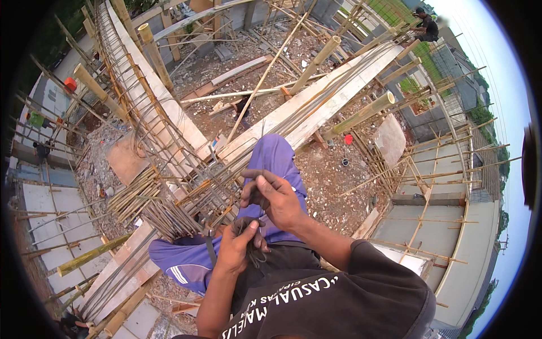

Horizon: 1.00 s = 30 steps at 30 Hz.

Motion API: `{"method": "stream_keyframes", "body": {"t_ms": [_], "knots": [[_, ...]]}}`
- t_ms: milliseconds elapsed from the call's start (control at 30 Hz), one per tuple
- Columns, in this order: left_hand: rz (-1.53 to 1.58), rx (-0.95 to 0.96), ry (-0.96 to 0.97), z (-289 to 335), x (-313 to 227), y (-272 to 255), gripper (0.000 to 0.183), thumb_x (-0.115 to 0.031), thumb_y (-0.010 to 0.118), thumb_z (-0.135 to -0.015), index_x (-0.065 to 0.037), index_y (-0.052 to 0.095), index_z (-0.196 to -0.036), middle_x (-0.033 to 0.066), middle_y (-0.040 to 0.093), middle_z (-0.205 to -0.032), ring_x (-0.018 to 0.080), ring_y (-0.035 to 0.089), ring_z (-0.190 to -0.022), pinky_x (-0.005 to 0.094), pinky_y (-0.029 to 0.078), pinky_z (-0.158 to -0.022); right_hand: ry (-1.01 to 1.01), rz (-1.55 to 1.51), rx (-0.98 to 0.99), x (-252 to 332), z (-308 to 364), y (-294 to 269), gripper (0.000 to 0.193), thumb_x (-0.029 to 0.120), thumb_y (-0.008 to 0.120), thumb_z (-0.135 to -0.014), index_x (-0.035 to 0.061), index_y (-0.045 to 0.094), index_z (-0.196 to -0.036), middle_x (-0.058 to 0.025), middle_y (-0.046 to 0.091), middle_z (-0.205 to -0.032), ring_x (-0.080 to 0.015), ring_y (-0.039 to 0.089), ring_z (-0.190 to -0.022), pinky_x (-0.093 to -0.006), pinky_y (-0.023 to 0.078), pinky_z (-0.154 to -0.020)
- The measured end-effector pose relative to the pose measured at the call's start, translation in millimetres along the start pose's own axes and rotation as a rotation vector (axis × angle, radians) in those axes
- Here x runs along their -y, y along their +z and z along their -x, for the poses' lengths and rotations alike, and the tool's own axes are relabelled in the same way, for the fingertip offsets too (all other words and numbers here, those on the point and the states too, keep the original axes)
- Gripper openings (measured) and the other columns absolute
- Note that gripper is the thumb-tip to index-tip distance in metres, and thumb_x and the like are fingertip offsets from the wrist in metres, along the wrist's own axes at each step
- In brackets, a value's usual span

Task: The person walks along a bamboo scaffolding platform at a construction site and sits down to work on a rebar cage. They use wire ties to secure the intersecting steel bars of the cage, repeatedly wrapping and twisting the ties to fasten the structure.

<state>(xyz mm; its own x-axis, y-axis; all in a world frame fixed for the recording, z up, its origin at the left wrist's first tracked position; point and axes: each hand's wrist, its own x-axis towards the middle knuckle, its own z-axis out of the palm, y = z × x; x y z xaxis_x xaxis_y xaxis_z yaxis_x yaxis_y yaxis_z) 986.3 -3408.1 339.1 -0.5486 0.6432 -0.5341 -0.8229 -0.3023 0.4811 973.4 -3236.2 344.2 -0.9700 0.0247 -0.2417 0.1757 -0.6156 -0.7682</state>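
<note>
I sit astride a steel rebar cage [217, 189] where the beams meet, my knees in purple trousers [274, 155] on either side. In front of my lap, my left hand [234, 246] is closed, with thin dark tie wire [257, 261] hanging from its fingers. Just above it and to the right is my right hand [276, 200], its thumb and fingers pinched together. Whatever lies in that pinch is too small to make out. Both hands' fingertips are darkened. A bundle of short rods [169, 219] rests on the cage left of my left hand.
Plank formwork [344, 93] with long steel bars runs far right; another rebar cage [144, 93] runs far left. Bamboo posts [364, 113] rise around the beams. Rubble ground [330, 181] lies well below. Another person [426, 27] sits at the far right beam end.
</note>
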Motion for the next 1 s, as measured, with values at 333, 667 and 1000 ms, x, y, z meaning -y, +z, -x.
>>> {"method": "stream_keyframes", "body": {"t_ms": [333,667,1000], "knots": [[0.021,-0.117,0.077,-16,-15,-23,0.057,-0.037,0.067,-0.099,-0.001,0.047,-0.137,0.0132,0.063,-0.108,0.0243,0.066,-0.101,0.0408,0.06,-0.076,0.061,0.137,-0.221,-27,-20,14,0.042,0.028,0.046,-0.111,0.0003,0.049,-0.142,-0.0093,0.068,-0.098,-0.0193,0.067,-0.09,-0.0347,0.055,-0.082],[-0.173,0.033,0.005,-12,-9,-54,0.038,-0.011,0.059,-0.103,-0.001,0.045,-0.137,0.0059,0.062,-0.086,0.0168,0.066,-0.073,0.0314,0.058,-0.062,0.231,0.234,-0.179,-53,-45,19,0.04,0.023,0.053,-0.108,0.0006,0.053,-0.142,-0.0082,0.068,-0.096,-0.0171,0.067,-0.088,-0.0323,0.055,-0.078],[0.225,-0.112,0.003,-5,-8,-66,0.035,-0.036,0.054,-0.107,-0.002,0.055,-0.105,-0.0017,0.044,-0.058,0.0132,0.052,-0.047,0.0321,0.048,-0.049,0.298,-0.04,-0.274,-63,-65,18,0.039,0.022,0.058,-0.105,0.0011,0.055,-0.138,-0.006,0.07,-0.1,-0.0159,0.065,-0.084,-0.0317,0.053,-0.077]]}}
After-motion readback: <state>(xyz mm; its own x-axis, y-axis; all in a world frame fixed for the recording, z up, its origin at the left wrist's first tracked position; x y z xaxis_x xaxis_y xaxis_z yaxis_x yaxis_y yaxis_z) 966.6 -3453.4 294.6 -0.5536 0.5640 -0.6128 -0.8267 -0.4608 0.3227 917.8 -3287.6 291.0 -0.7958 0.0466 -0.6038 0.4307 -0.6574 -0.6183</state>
